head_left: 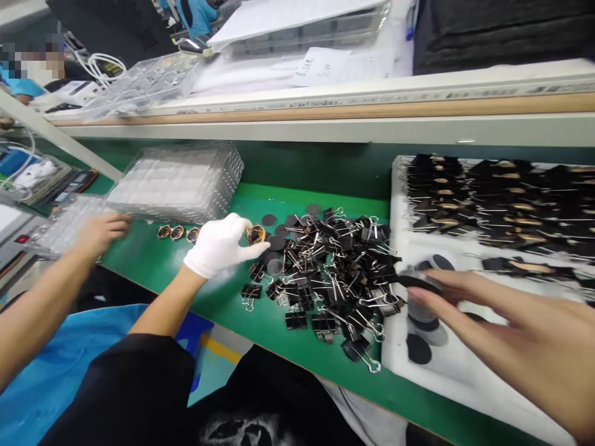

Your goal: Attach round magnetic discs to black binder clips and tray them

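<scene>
My left hand (218,244), in a white glove, pinches a small round gold-rimmed piece (256,234) with a dark and amber inside, between thumb and fingertips. Three similar round pieces (177,232) lie in a row on the green table to its left. My bare right hand (502,334) grips a thin black disc (421,284) between thumb and fingers, over the white foam tray. More black and grey discs (419,349) lie in that tray beneath it. Between my hands spreads a heap of black binder clips (334,272), with loose dark discs (277,242) along its left side.
The white foam tray (395,347) holds rows of clipped pieces (441,186) at its back. A stack of transparent plastic trays (176,183) stands back left. A co-worker's hand (105,234) reaches in at the left. A shelf (297,129) overhangs the table (223,297).
</scene>
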### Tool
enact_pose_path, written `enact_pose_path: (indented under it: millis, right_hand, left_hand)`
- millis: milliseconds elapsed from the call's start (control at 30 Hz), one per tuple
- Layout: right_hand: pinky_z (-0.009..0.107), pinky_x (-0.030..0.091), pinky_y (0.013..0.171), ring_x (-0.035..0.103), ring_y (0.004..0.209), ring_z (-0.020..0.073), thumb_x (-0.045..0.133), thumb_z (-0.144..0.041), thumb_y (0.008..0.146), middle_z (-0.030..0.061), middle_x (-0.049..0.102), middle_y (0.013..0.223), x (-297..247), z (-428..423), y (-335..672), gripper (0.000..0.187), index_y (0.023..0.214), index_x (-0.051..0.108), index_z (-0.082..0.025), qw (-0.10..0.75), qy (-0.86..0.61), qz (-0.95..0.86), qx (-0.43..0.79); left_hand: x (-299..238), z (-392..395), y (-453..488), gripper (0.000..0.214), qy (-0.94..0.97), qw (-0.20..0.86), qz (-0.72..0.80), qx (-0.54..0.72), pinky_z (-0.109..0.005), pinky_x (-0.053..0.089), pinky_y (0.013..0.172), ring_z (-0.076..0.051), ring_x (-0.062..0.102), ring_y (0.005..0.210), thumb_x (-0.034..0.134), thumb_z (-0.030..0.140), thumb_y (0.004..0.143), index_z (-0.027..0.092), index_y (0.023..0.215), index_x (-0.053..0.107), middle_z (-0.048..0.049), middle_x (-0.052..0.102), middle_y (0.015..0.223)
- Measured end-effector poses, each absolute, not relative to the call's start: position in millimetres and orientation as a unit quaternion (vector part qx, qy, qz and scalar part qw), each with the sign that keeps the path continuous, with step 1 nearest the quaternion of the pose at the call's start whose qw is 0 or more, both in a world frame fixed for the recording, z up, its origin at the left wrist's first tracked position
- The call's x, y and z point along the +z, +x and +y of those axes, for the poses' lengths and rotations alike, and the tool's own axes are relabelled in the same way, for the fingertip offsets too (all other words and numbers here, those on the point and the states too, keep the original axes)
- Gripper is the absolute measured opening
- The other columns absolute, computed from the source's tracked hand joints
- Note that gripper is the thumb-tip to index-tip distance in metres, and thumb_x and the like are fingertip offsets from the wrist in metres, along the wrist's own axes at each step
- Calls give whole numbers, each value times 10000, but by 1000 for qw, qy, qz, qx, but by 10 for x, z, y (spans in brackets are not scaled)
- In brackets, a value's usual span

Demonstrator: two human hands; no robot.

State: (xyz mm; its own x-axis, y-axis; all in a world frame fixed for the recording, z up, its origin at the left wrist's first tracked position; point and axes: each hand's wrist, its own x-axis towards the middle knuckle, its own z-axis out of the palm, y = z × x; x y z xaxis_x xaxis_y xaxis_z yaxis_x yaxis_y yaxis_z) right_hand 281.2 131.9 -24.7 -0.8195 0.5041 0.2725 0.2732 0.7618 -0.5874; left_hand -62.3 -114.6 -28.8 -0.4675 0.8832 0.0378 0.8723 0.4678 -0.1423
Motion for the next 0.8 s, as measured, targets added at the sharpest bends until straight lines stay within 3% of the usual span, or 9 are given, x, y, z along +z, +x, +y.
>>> enact_pose_path:
  millis: [67,200,333,433,500,600,667,733,800]
  right_hand:
    - [506,717,755,809,872,298,722,-251,949,-59,801,1145,-118,1205,2514,493,1352,663,-529,283,-127,-902,299]
    - [531,644,1063,709,1250,288,606,-41,962,-24,601,1491,-50,1083,2145,774,1593,420,-449,341,-37,-908,240]
    - [553,529,1201,519,1468,279,532,46,950,60,463,1610,-157,1090,2136,877,1683,216,-317,307,25,-932,191]
    - [618,470,1223,417,1540,313,514,8,943,59,395,1674,-184,1109,2156,822,1662,313,-336,280,-12,-923,263]
    - [579,583,1109,566,1428,331,586,-121,959,94,513,1607,-160,1114,2118,686,1599,447,-324,277,-103,-875,382]
    - [401,708,789,790,964,255,718,-313,945,89,790,1166,-119,1136,2020,417,1358,676,-273,205,-229,-759,574]
    - [340,693,693,783,776,210,782,-346,909,48,813,949,-119,1173,1987,254,1147,762,-261,173,-270,-703,635]
    - [317,681,684,771,738,189,816,-343,888,26,811,910,-135,1226,2007,189,1059,778,-270,204,-301,-668,649]
    - [306,676,694,761,727,171,828,-341,884,4,807,913,-140,1287,2060,185,1057,778,-295,247,-327,-640,651]
  left_hand:
    - [-114,-855,-422,648,-588,66,-806,13,-309,371,596,-216,678,672,527,782,885,162,939,710,-76,709,789]
    - [104,-295,-15,585,-696,151,-701,-50,-312,250,514,-186,572,477,538,743,873,187,707,614,-19,568,556]
    - [83,30,159,392,-733,246,-617,-149,-306,259,499,-158,532,445,566,527,868,192,664,560,4,513,536]
    - [17,123,158,382,-733,255,-611,-156,-305,263,497,-155,507,432,555,504,877,191,659,553,8,487,519]
    - [-3,146,143,472,-740,244,-610,-145,-312,245,503,-166,512,435,522,591,912,190,668,565,0,482,506]
    - [15,158,105,554,-754,194,-617,-114,-317,233,533,-181,568,493,500,696,930,185,751,619,-19,536,545]
    - [40,164,38,602,-752,130,-639,-98,-306,264,560,-187,636,590,507,758,923,180,944,675,-35,638,669]
    - [53,171,-73,632,-733,65,-671,-86,-289,292,582,-187,672,667,507,770,933,191,1126,671,-37,694,772]
    - [46,178,-206,534,-708,20,-703,-60,-281,284,580,-175,638,622,519,698,972,201,1068,690,-15,665,701]
